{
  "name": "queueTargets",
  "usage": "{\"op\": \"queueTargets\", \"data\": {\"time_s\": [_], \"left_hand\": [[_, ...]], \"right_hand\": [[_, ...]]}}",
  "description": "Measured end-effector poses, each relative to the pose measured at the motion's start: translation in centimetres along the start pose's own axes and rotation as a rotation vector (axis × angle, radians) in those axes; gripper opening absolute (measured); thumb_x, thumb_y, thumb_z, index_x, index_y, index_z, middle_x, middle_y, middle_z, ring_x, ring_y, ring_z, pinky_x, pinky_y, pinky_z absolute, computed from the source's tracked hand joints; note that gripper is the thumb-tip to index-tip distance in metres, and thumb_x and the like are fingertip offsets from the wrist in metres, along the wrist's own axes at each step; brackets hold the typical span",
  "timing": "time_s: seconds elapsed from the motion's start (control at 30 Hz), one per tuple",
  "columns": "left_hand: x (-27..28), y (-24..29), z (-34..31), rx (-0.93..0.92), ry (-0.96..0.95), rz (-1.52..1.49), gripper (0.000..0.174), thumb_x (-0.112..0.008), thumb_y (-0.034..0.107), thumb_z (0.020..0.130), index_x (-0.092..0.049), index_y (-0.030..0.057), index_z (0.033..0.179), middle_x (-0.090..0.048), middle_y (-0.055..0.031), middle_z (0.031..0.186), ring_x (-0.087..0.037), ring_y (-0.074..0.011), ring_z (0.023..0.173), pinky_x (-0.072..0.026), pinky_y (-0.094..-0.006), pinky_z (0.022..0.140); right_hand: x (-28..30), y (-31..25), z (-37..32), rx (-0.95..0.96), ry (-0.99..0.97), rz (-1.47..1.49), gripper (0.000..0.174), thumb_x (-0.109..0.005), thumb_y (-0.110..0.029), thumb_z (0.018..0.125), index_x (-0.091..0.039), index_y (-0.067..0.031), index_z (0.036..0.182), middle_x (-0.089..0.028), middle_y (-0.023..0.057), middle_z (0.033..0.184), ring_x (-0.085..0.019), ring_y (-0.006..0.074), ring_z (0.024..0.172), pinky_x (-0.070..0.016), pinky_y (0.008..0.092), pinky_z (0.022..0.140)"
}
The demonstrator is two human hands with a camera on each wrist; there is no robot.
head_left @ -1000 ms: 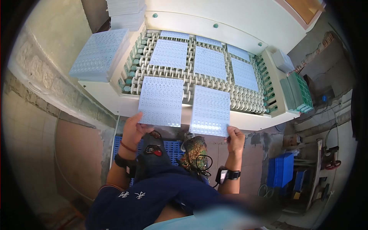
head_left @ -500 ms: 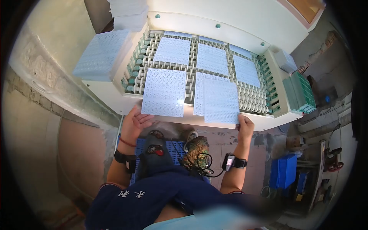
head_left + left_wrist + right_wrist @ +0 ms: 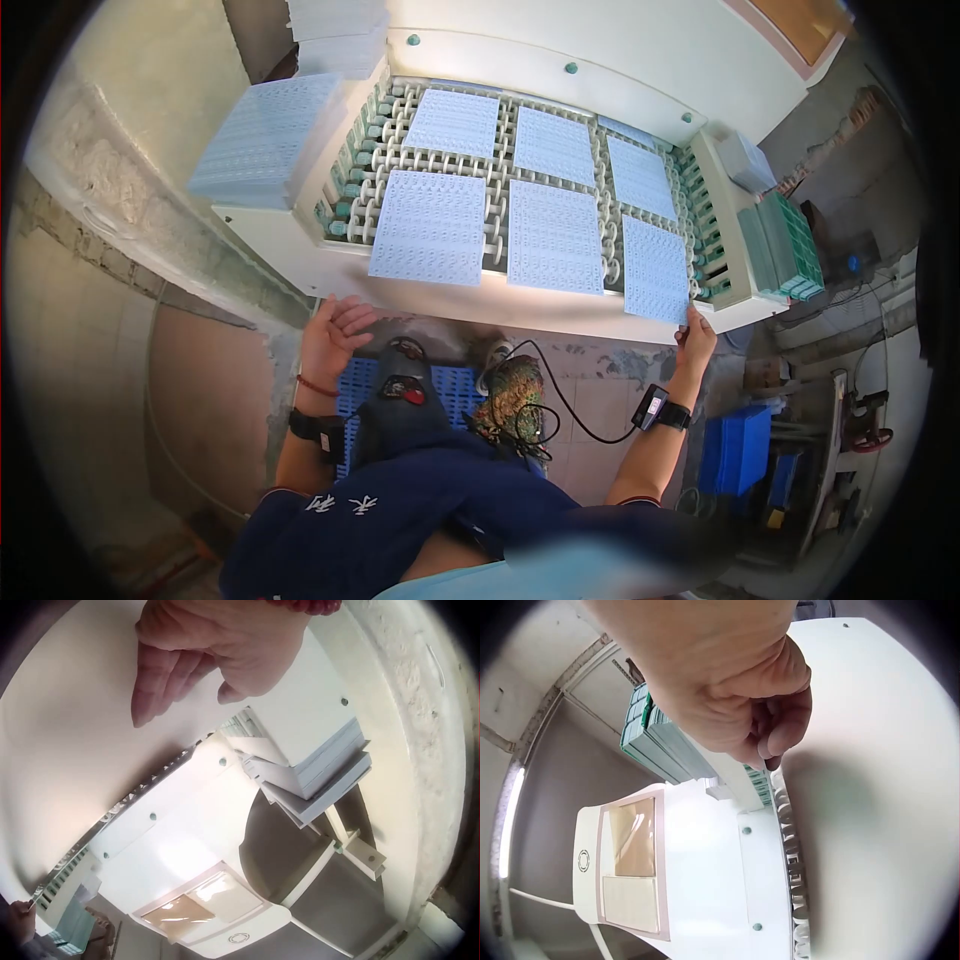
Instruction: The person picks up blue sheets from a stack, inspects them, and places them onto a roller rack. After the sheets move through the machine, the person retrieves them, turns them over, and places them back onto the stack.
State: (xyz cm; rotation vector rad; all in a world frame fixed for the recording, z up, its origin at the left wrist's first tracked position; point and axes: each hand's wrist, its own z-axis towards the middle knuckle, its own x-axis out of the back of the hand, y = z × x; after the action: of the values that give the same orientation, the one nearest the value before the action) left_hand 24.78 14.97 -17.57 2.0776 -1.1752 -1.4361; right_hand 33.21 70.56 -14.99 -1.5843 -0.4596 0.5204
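Note:
My right hand (image 3: 696,340) pinches the near right corner of a thin white patterned panel (image 3: 656,268), which lies over the front rollers at the right. In the right wrist view the thumb and fingers (image 3: 784,739) grip this panel edge-on. My left hand (image 3: 337,338) holds nothing; its fingers are loosely extended in front of the machine, below the left panel (image 3: 428,228). Another panel (image 3: 556,237) lies in the middle of the front row. Behind these, a second row of similar panels (image 3: 452,123) rests on the white roller conveyor (image 3: 612,272).
A tall stack of panels (image 3: 262,140) stands on the machine's left ledge. Green racks (image 3: 790,245) and a small white stack (image 3: 746,162) sit on the right ledge. The machine's white hood (image 3: 600,35) rises behind the rollers. A blue bin (image 3: 737,448) stands on the floor at right.
My right hand has moved right, with one panel now left in the middle and another at the right. My left hand has let go of the left panel and drawn back. Panels have advanced towards the hood.

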Motion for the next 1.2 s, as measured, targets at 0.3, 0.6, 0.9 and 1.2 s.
{"op": "queueTargets", "data": {"time_s": [0.3, 0.6, 0.9, 1.2], "left_hand": [[2.4, 3.1, -1.1, -0.234, 0.161, 0.046, 0.035, -0.045, 0.032, 0.088, -0.052, 0.0013, 0.103, -0.059, -0.0136, 0.098, -0.058, -0.0236, 0.089, -0.0483, -0.0346, 0.070], [-1.4, 14.4, -3.1, -1.135, 0.496, 0.365, 0.039, -0.046, 0.024, 0.089, -0.046, -0.0029, 0.118, -0.051, -0.0136, 0.115, -0.049, -0.0211, 0.107, -0.0430, -0.0354, 0.087], [-2.1, 18.1, -0.3, -1.121, 0.400, 0.672, 0.044, -0.048, 0.028, 0.089, -0.047, -0.0070, 0.116, -0.053, -0.0153, 0.111, -0.049, -0.0195, 0.105, -0.0375, -0.0272, 0.089], [-2.3, 19.5, -1.0, -1.180, 0.450, 0.862, 0.044, -0.051, 0.030, 0.087, -0.051, -0.0074, 0.111, -0.057, -0.0169, 0.106, -0.053, -0.0188, 0.097, -0.0393, -0.0259, 0.085]], "right_hand": [[0.6, 0.6, -2.9, 0.028, 0.187, 0.051, 0.026, -0.057, -0.024, 0.084, -0.059, 0.0012, 0.079, -0.052, 0.0014, 0.059, -0.043, 0.0061, 0.043, -0.0338, 0.0180, 0.037], [-2.7, 0.0, -8.5, 0.086, -0.077, -0.049, 0.021, -0.057, -0.021, 0.084, -0.061, -0.0003, 0.078, -0.052, 0.0000, 0.058, -0.044, 0.0051, 0.044, -0.0325, 0.0174, 0.037], [-18.0, -6.4, -18.3, 0.113, -0.924, -0.234, 0.018, -0.057, -0.015, 0.084, -0.061, 0.0010, 0.079, -0.055, 0.0009, 0.059, -0.047, 0.0042, 0.049, -0.0363, 0.0180, 0.042], [-33.5, -11.3, -22.1, 0.589, -1.250, -0.277, 0.029, -0.061, -0.027, 0.080, -0.062, 0.0019, 0.082, -0.055, 0.0038, 0.060, -0.049, 0.0070, 0.048, -0.0387, 0.0211, 0.044]]}}
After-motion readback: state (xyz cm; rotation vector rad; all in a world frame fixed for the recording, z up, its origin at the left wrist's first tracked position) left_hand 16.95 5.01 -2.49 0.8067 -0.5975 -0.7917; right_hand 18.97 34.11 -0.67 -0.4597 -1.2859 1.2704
